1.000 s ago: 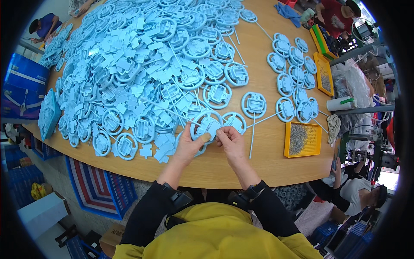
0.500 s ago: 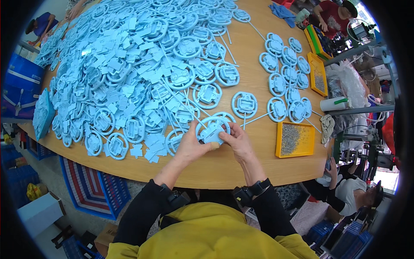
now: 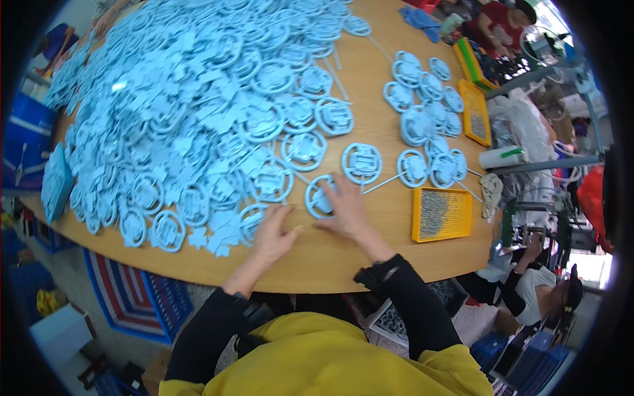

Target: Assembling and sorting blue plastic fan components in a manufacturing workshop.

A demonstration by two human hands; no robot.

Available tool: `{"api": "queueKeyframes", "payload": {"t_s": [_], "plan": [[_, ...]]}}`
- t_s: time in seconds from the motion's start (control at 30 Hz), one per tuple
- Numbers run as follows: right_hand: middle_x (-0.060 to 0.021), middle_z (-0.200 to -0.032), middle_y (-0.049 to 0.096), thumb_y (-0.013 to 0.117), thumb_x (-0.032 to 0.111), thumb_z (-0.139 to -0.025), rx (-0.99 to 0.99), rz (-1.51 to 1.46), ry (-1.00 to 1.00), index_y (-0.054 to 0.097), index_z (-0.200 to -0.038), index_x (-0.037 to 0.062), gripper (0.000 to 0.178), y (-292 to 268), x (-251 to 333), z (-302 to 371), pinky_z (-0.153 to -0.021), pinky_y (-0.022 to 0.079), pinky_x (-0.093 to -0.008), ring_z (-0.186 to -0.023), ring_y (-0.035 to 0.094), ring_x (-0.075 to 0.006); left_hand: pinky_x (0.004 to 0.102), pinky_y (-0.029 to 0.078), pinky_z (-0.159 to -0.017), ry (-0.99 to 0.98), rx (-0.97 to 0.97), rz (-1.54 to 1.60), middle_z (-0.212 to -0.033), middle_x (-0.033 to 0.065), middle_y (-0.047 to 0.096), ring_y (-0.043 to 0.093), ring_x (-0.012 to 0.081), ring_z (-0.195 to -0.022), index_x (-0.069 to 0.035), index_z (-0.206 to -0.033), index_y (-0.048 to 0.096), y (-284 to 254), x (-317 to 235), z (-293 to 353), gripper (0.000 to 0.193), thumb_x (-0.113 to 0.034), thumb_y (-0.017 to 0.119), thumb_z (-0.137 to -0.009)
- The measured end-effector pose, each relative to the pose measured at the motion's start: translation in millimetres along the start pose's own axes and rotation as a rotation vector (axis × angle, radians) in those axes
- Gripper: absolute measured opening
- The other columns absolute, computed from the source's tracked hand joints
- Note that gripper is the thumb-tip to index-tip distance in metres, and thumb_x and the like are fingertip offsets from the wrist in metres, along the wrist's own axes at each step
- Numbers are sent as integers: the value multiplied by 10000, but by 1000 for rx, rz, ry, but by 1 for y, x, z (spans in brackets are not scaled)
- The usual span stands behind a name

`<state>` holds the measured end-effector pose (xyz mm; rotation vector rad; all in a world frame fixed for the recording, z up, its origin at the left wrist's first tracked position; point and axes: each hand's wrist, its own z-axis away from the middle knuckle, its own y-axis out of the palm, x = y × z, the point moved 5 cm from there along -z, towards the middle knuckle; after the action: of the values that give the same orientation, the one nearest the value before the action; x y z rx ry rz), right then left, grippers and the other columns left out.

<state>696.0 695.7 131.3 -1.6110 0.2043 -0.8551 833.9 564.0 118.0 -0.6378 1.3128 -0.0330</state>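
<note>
My right hand [image 3: 349, 210] has its thumb and fingers spread, the fingertips over a light blue ring-shaped plastic part [image 3: 314, 200] that lies on the table. Whether they press on it is hard to see. Apart from it, my left hand [image 3: 272, 236] is open and holds nothing that I can see. Its fingertips are beside another blue ring part [image 3: 249, 224] at the near edge of the heap. Just beyond my right hand, a blue ring part with a stem [image 3: 362, 164] lies by itself.
A big heap of blue ring parts and small flat plates [image 3: 191, 112] covers the table's left. More stemmed rings [image 3: 416, 125] lie grouped at right. A yellow tray of small metal pieces [image 3: 441, 214] stands near the right edge. A person [image 3: 545, 287] sits at right.
Both hands held a blue ring part together half a second ago. Now they have parted, the left empty and the right over a ring on the table. The whole view has shifted slightly.
</note>
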Motion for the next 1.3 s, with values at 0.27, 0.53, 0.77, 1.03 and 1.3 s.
{"api": "queueKeyframes", "payload": {"t_s": [0.27, 0.53, 0.77, 1.03, 1.3], "plan": [[-159, -1279, 426, 807, 294, -575, -9, 145, -30, 537, -1208, 163, 701, -76, -2, -5, -959, 355, -516, -1213, 383, -379, 198, 431, -539, -44, -6, 219, -1028, 70, 553, 505, 69, -639, -13, -1153, 559, -43, 22, 33, 399, 23, 657, -768], [-246, -1347, 412, 802, 293, -664, -438, 260, 125, 468, -1304, 67, 757, -170, -186, -33, -1033, 348, -439, -1245, 399, -404, 289, 418, -536, -293, -422, -242, -826, 68, 513, 470, 163, -576, -24, -1031, 530, -93, 51, 89, 383, -127, 748, -733], [-240, -1334, 427, 780, 339, -693, -42, 149, 101, 455, -1319, 58, 760, -39, -89, -42, -1012, 371, -432, -1224, 426, -389, 396, 473, -697, -535, -339, -247, -948, 128, 569, 585, 283, -809, -19, -1203, 478, -85, 57, 81, 699, -349, 787, -670], [-243, -1142, 561, 770, 357, -707, -322, 291, 82, 537, -1203, -12, 661, -20, 1, -7, -896, 430, -452, -1054, 528, -400, 404, 475, -727, -382, -432, -281, -936, 130, 534, 562, 280, -824, -13, -1202, 475, -75, 49, 54, 680, -305, 786, -672], [-195, -1048, 583, 745, 240, -734, 71, -209, 113, 578, -1125, -15, 496, 57, 115, 18, -848, 450, -417, -1003, 551, -353, 338, 491, -661, -457, -448, 146, -913, 106, 585, 584, 214, -756, -4, -1186, 477, -61, 52, 50, 623, -236, 773, -689]]}}
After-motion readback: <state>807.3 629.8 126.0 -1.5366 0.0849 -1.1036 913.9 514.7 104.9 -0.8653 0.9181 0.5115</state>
